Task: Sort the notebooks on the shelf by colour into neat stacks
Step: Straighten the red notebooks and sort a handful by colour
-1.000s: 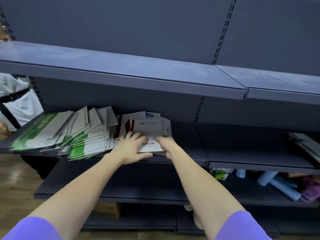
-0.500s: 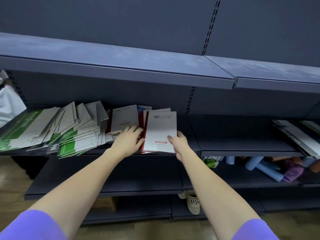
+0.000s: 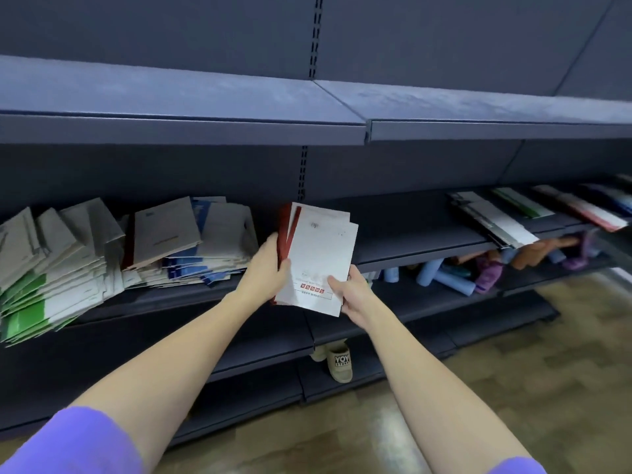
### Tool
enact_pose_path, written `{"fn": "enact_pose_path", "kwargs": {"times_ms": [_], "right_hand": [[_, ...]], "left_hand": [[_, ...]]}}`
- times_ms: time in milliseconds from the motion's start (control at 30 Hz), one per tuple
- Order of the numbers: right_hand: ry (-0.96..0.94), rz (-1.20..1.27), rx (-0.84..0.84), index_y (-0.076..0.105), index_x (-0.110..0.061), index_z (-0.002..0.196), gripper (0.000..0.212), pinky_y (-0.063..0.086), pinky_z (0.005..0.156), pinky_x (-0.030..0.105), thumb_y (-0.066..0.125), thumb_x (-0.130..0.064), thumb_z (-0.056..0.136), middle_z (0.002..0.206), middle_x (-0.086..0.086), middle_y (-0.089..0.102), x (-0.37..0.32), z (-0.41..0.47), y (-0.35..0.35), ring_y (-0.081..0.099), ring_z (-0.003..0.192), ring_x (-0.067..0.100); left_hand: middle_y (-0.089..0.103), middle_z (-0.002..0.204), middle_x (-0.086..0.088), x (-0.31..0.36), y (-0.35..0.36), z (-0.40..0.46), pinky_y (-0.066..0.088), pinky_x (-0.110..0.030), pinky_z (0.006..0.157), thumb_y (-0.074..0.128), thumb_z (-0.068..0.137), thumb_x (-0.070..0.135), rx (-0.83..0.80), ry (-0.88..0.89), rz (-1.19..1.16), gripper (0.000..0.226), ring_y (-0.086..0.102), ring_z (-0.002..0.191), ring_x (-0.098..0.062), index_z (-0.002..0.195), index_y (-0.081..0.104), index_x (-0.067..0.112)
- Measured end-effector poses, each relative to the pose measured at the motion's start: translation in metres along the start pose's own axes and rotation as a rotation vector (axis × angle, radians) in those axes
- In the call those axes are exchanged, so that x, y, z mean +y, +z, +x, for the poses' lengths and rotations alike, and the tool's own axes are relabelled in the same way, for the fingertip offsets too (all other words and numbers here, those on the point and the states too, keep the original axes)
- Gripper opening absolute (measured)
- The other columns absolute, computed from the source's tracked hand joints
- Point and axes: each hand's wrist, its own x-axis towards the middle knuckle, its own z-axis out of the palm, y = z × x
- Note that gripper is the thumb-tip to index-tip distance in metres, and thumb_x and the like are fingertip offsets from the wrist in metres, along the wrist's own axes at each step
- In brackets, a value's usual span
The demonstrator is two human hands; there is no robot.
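Centre frame: both hands, left hand (image 3: 265, 268) and right hand (image 3: 352, 295), grip red notebooks (image 3: 319, 258) by side edges; thin, light, probably slippery; support underneath.

Head-worn camera looks forward and down, close to the shelf (image 3: 403, 241).

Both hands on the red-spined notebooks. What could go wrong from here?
1. The red notebooks are fanned, held only by the left hand and right hand; one might slip out.
2. The green pile overhangs the shelf edge; a bump could topple it.
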Motion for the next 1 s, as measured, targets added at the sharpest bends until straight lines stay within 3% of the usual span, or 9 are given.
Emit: {"fn": "enact_pose_path", "kwargs": {"times_ms": [100,233,300,400,500,667,767,900,1000], "right_hand": [[0.016,-0.055,0.052,0.049,-0.024,0.129,0.036,0.059,0.087,0.044,0.058,-0.009,0.098,0.12,-0.003,0.069,0.003,-0.002,-0.022,0.07,0.103,0.018],[0.112,-0.188,0.144,0.057,-0.019,0.114,0.02,0.057,0.084,0.038,0.061,-0.019,0.094,0.113,0.002,0.07,-0.001,-0.014,-0.056,0.065,0.097,0.018],[0.165,-0.232,0.188,0.055,-0.019,0.117,0.032,0.055,0.082,0.037,0.065,-0.031,0.089,0.112,0.002,0.067,-0.007,-0.019,-0.078,0.063,0.1,0.02],[0.23,-0.126,0.251,0.052,-0.016,0.131,0.059,0.053,0.097,0.046,0.07,-0.042,0.081,0.123,0.007,0.065,-0.011,-0.022,-0.117,0.062,0.112,0.029],[0.196,-0.186,0.373,0.039,-0.007,0.144,0.079,0.051,0.092,0.04,0.07,-0.046,0.082,0.139,0.011,0.051,-0.01,-0.029,-0.166,0.054,0.118,0.029],[0.101,0.181,0.227,0.052,-0.001,0.126,0.073,0.061,0.082,0.041,0.068,-0.059,0.086,0.119,0.023,0.064,-0.018,-0.046,-0.239,0.069,0.101,0.034],[0.094,0.156,0.309,0.058,-0.005,0.117,0.059,0.063,0.076,0.044,0.069,-0.054,0.087,0.104,0.022,0.071,-0.019,-0.055,-0.277,0.073,0.087,0.035],[0.094,0.225,0.449,0.062,0.001,0.107,0.025,0.062,0.07,0.05,0.058,-0.018,0.091,0.099,0.025,0.072,-0.015,-0.063,-0.334,0.073,0.08,0.039],[0.085,0.235,0.474,0.064,0.003,0.104,0.022,0.062,0.059,0.041,0.048,-0.008,0.092,0.096,0.024,0.071,-0.006,-0.075,-0.373,0.072,0.078,0.035]], "left_hand": [[0.054,0.133,0.002,0.022,0.021,-0.001,0.045,-0.035,0.098,0.051,0.098,0.011,0.018,0.032,-0.041,0.059,0.055,0.119,-0.021,0.151,0.028,0.016],[0.055,0.102,0.016,0.063,0.058,0.002,0.046,-0.031,0.08,0.05,0.094,0.008,0.001,0.07,-0.006,0.047,0.058,0.096,-0.014,0.138,0.046,0.022],[0.059,0.096,0.016,0.085,0.082,0.002,0.048,-0.033,0.074,0.048,0.093,0.01,-0.046,0.147,0.101,0.039,0.06,0.089,-0.015,0.128,0.051,0.026],[0.062,0.093,0.013,0.116,0.119,0.003,0.048,-0.034,0.069,0.046,0.09,0.01,-0.063,0.179,0.263,0.032,0.061,0.082,-0.016,0.116,0.051,0.028],[0.063,0.094,0.01,0.142,0.155,-0.001,0.053,-0.039,0.072,0.049,0.084,0.007,-0.094,0.171,0.359,0.034,0.063,0.083,-0.021,0.111,0.05,0.027],[0.063,0.116,0.004,0.183,0.218,-0.015,0.052,-0.039,0.077,0.053,0.09,0.015,-0.219,0.398,0.602,0.035,0.065,0.098,-0.026,0.124,0.047,0.022],[0.061,0.121,0.0,0.212,0.255,-0.025,0.054,-0.042,0.076,0.053,0.093,0.021,-0.289,0.576,0.649,0.041,0.065,0.101,-0.026,0.133,0.045,0.018],[0.059,0.12,0.001,0.242,0.3,-0.033,0.051,-0.042,0.067,0.049,0.094,0.019,-0.361,0.735,0.752,0.041,0.064,0.097,-0.026,0.134,0.041,0.022],[0.06,0.118,0.005,0.262,0.329,-0.037,0.051,-0.04,0.071,0.047,0.097,0.033,-0.452,0.756,0.697,0.032,0.063,0.098,-0.024,0.127,0.044,0.025]]}}
